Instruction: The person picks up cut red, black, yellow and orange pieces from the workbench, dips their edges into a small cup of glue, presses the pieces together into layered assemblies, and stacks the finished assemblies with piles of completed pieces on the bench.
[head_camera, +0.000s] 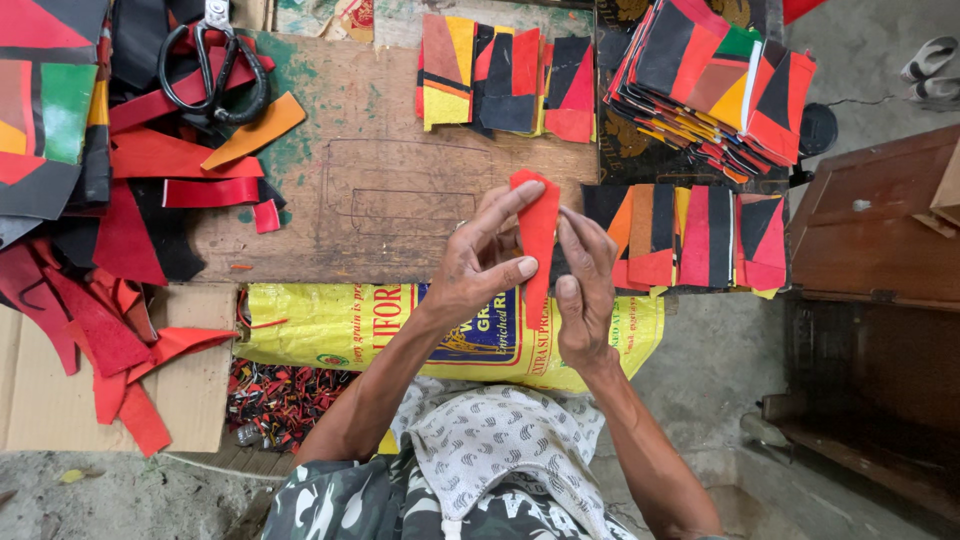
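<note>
Centre of frame: left hand (480, 262) and right hand (585, 290), both pinching a narrow red strip (538, 232), held upright above the near edge of the worn wooden table (400, 190). Strip's lower end partly hidden between the fingers. Lower centre, a yellow printed sack (330, 325), half covered by the forearms. Upper left, black-handled scissors (215, 70) on red and black scraps, tips cut off by the frame edge. Upper right, stacked patchwork pieces (715, 85), bottom layers hard to count.

Worn wooden board (400, 150) with scissors (215, 60), patchwork stacks (505, 80)
</note>
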